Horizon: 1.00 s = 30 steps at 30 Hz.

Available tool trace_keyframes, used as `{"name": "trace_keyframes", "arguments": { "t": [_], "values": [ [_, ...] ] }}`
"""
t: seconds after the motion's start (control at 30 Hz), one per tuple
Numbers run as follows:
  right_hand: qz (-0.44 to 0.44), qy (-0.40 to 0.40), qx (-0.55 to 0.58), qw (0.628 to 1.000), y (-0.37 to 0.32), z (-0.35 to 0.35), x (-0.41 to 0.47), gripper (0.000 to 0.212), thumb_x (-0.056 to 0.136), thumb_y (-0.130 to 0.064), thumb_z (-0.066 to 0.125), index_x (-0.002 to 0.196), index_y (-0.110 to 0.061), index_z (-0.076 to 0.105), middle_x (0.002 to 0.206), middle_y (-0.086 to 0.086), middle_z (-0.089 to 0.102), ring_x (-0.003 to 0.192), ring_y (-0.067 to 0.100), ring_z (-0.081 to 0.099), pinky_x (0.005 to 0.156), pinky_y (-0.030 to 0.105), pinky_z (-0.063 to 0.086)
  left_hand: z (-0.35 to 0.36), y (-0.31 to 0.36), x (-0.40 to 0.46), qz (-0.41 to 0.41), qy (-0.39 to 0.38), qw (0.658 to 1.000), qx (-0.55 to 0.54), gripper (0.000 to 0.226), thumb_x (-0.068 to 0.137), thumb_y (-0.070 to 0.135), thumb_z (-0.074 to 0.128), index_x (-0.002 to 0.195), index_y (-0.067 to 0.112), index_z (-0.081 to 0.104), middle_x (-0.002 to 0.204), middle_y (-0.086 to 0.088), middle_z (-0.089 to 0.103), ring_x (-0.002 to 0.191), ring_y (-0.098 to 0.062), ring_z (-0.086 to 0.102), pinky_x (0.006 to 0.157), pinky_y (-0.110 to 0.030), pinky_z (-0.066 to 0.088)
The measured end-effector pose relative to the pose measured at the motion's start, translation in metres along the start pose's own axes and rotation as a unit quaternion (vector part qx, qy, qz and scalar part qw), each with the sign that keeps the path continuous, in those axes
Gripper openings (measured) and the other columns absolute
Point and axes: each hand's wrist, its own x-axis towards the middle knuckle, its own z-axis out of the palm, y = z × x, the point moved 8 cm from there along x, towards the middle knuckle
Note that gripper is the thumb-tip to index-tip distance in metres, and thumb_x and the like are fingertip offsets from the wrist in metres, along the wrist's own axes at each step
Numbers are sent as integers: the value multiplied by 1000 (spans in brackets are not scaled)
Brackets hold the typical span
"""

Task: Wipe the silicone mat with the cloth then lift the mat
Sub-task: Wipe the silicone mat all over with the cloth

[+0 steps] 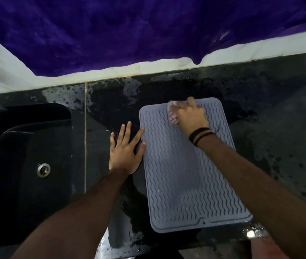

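- Gripping the cloth [173, 113], the right hand [188, 116] is working at the far end of the silicone mat [189, 180]; its fingers are curling round the pale, bunched fabric, which is blurring with motion, so the exact fold cannot be told.
- Left hand [125, 152] is lying flat and released, fingers spread, on the dark surface [279, 128] just beside the mat's left edge; thumb and forefinger tips are touching that edge and appear to be steadying it.
- Mat is lying flat on the surface, long side running away from the person, ribbed face up, near end close to the surface's front edge. Droplets are showing on the near half.
- Judgement: wiping is under way at the far end; the near half looks unwiped and the lift is not yet begun.
- Surface around the mat is looking wet and blotchy. A dark sink [26, 165] with its drain [43, 170] is sitting to the left; a purple fabric [129, 34] is hanging over the wall behind.
- Risks: the mat sliding on the wet surface under a hard stroke, since only fingertips are bracing it; water trapped underneath making it cling, then dripping on lifting; the near end being skipped.
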Motion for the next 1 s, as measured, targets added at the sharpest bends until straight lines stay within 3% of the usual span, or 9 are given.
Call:
{"name": "trace_keyframes", "arguments": {
  "t": [0.13,0.27,0.47,0.63,0.73,0.83,0.9,1.0],
  "values": [
    [104,-27,0,994,30,3,-7,38,85,-15,60,123,-12,56,124,8,58,123,33,39,76,44,48,0,1,1,1,-1,1000,-6,57,105,58,23,160,44,24,172,1,4,159,-17,-5,127,-52,-4],
    [167,-13,57,984,-17,-1,-1,40,90,-17,55,129,-11,48,130,9,53,125,31,40,79,42,48,0,1,1,4,1,1000,-3,57,105,59,23,160,44,24,172,1,4,159,-16,-5,127,-51,-5],
    [15,-3,63,998,-120,-6,13,40,87,-13,51,127,-12,50,127,8,53,120,29,41,82,43,50,2,-2,2,0,5,1000,8,62,102,58,21,155,34,40,170,-7,19,159,-20,1,127,-54,1],
    [-53,-27,-9,998,-65,-1,1,45,92,-15,46,137,-15,45,139,5,46,132,31,30,95,46,39,0,0,1,1,8,1000,-5,57,105,59,24,159,44,26,172,1,6,159,-16,-4,127,-48,-7],
    [18,-14,-23,999,-2,-4,-8,43,88,-10,51,131,-12,52,130,7,56,124,34,38,89,46,40,-2,1,0,2,15,1000,-13,56,105,59,26,159,43,28,172,0,8,159,-18,-2,127,-49,-6],
    [98,-37,-32,994,33,3,-15,42,83,-18,62,124,-13,56,123,7,58,121,32,39,92,46,40,-2,1,-1,1,12,1000,-14,54,107,56,29,159,42,28,172,0,7,159,-18,-3,127,-50,-6],
    [140,-32,-5,990,27,6,-14,41,82,-21,64,121,-12,56,122,9,58,122,32,40,92,46,42,-2,1,-1,-2,7,1000,-17,54,107,55,32,160,42,27,172,0,5,159,-17,-4,127,-50,-6],
    [179,-3,64,982,-7,5,-9,39,87,-17,57,125,-11,54,123,10,56,120,30,43,79,42,50,-2,2,0,0,1,1000,-16,54,107,55,31,160,43,25,172,1,4,159,-17,-6,127,-50,-6]
  ]
}}
